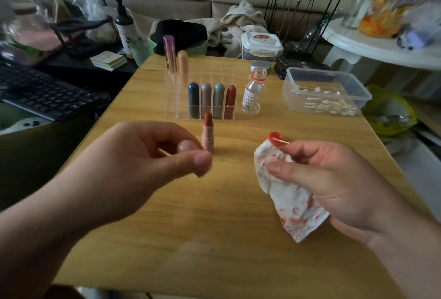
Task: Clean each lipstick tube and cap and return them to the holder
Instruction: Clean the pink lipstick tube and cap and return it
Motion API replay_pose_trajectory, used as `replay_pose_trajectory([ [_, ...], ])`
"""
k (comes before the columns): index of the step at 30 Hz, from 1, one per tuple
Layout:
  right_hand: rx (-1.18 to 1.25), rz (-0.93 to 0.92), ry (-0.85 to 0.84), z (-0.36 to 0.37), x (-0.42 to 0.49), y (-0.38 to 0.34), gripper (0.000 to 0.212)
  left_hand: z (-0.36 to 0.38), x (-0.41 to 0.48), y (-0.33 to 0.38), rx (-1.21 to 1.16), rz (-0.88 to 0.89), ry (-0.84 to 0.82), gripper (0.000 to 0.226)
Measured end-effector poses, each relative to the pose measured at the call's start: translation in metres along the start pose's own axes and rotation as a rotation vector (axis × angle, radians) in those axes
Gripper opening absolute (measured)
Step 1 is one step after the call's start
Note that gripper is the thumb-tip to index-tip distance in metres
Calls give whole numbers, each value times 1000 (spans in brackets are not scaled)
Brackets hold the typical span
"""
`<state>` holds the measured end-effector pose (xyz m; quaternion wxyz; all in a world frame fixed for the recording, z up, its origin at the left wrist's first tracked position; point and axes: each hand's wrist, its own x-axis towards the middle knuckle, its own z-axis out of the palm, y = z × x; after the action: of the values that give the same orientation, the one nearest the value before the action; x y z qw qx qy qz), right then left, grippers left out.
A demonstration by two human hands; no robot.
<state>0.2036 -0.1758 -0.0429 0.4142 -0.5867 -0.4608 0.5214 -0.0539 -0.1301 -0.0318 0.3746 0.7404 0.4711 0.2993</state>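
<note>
Looking nearest first, I see my left grip (143, 155) pinching a smooth, rounded pale-pink cap (187, 147) between thumb and fingertip. Blur smears it, and a thin stick beside it is hard to make out. My right grip (334, 179) is curled round a crumpled white tissue (286, 193) blotched red, plus a wooden cotton swab (284, 141) reaching over a small red bottle cap (272, 135). Between the two, touching neither, the uncapped lipstick tube (208, 136) stands upright on the yellow wood-grain bench (214, 227). Beyond it, a clear acrylic holder (171, 107) carries four matte capped tubes (206, 98) in front and two taller ones (176, 60) behind. To its right stand an open clear bottle (251, 93) and a translucent tub (358, 88) of swabs.
</note>
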Motion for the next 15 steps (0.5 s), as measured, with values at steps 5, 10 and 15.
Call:
replay_pose_trajectory([
  [5, 216, 153, -213, 2, -14, -13, 30, 38, -10, 10, -628, -15, -391, 21],
  [10, 303, 165, -250, 1, -23, -26, 38, 51, -9, 20, -1110, -207, -329, 24],
  [15, 453, 95, -231, 8, -28, -30, 49, 58, -7, 29, -1366, -270, -220, 32],
])
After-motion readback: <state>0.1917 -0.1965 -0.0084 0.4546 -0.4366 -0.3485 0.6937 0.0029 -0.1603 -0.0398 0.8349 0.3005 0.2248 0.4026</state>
